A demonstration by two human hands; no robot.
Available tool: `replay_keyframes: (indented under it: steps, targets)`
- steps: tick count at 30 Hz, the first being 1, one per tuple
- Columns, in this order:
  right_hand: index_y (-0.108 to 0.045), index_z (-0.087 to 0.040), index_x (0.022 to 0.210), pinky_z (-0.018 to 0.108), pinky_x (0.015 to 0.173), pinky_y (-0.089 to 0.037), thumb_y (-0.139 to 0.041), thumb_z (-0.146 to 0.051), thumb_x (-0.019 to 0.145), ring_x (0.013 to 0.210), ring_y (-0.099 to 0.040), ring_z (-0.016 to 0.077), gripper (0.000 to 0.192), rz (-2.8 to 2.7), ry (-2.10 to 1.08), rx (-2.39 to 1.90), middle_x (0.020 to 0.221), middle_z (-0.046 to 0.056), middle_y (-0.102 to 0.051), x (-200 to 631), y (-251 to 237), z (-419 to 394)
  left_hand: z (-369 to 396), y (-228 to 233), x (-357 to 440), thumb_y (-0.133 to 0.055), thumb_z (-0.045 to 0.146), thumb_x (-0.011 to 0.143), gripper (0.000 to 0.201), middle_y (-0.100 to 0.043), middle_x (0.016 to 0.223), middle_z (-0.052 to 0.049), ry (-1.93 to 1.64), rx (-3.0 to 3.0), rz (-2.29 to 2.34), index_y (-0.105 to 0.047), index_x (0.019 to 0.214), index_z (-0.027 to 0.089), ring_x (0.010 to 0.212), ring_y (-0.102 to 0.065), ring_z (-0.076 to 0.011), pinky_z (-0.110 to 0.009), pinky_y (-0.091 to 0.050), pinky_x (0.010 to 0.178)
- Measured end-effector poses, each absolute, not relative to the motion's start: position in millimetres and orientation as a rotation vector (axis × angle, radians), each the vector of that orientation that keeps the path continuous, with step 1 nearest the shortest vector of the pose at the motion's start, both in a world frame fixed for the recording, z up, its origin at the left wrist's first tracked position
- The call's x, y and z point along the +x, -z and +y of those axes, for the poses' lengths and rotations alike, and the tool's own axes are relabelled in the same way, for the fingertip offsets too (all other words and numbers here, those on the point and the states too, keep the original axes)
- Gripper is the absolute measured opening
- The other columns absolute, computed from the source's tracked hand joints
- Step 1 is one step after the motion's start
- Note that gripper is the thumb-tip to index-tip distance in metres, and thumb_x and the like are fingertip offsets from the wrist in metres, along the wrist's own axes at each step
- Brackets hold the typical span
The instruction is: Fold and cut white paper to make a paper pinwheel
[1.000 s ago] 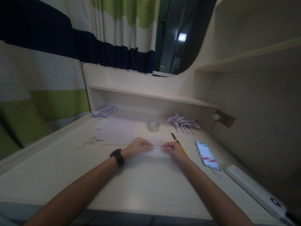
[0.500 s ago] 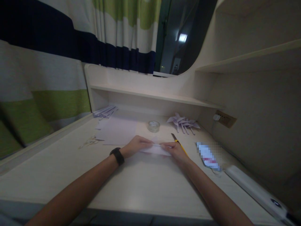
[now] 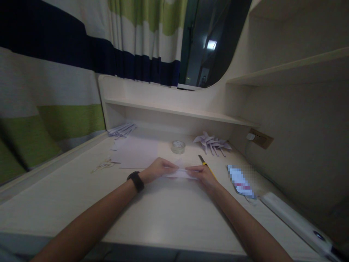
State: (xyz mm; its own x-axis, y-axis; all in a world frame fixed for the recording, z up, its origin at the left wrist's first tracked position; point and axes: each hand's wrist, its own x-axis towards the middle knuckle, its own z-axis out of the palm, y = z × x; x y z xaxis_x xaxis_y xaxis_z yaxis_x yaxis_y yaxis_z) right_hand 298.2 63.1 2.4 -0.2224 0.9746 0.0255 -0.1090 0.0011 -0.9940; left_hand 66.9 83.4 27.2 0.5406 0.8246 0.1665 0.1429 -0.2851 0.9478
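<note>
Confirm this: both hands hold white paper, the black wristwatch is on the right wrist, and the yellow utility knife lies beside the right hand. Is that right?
Not quite: the head view shows the black wristwatch on the left wrist, not the right. The left hand and right hand do hold white paper, and the yellow utility knife lies beside the right hand.

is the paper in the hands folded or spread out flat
Not spread flat: the white paper shows as a narrow band held between the left hand and right hand. Whether folded or rolled, cannot tell.
</note>
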Motion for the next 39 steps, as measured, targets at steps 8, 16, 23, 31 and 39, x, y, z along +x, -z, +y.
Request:
replay_keyframes:
  steps: [8,16,23,31,39]
  targets:
    - [-0.075,-0.013,0.078,0.033,0.066,-0.053,-0.085,-0.034,0.049,0.061,-0.062,0.0150,0.037,-1.302,-1.322,-1.048,0.076,0.007,-0.070,294.7,-2.7,62.7,88.4,-18.5,68.2,-0.072,0.037,0.069,0.034,-0.073,0.087,-0.012,-0.863,1.786,0.850,-0.073,0.091,0.010,0.075,-0.066,-0.0217,-0.032,-0.049,0.069]
    - [-0.073,-0.012,0.076,0.027,0.058,-0.051,-0.084,-0.029,0.049,0.056,-0.061,0.0137,0.034,-1.348,-1.245,-1.103,0.068,0.005,-0.068,291.2,-5.1,60.6,86.4,-22.2,68.2,-0.074,0.030,0.063,0.034,-0.072,0.082,-0.011,-0.832,1.812,0.932,-0.072,0.091,0.009,0.069,-0.065,-0.0196,-0.028,-0.048,0.063]
    - [-0.073,-0.012,0.074,0.026,0.055,-0.048,-0.081,-0.034,0.051,0.054,-0.059,0.0133,0.033,-1.371,-1.216,-1.123,0.064,0.005,-0.067,288.6,-4.4,58.0,83.9,-25.1,67.8,-0.073,0.031,0.065,0.031,-0.071,0.071,-0.009,-0.809,1.810,0.930,-0.073,0.086,0.008,0.060,-0.061,-0.0163,-0.025,-0.045,0.057]
    - [-0.073,-0.010,0.071,0.027,0.056,-0.051,-0.083,-0.035,0.049,0.054,-0.058,0.0125,0.035,-1.300,-1.273,-1.136,0.065,0.005,-0.066,289.2,-5.6,59.9,80.9,-25.9,72.5,-0.067,0.039,0.073,0.034,-0.065,0.061,-0.007,-0.759,1.758,0.813,-0.070,0.077,0.006,0.054,-0.058,-0.0137,-0.024,-0.044,0.053]
    - [-0.072,-0.011,0.076,0.028,0.056,-0.050,-0.079,-0.042,0.056,0.056,-0.058,0.0133,0.038,-1.423,-1.228,-1.143,0.067,0.004,-0.066,292.8,-5.8,61.5,88.6,-20.1,67.4,-0.058,0.051,0.079,0.046,-0.067,0.061,-0.009,-0.690,1.856,0.817,-0.068,0.072,0.006,0.053,-0.060,-0.0155,-0.022,-0.042,0.050]
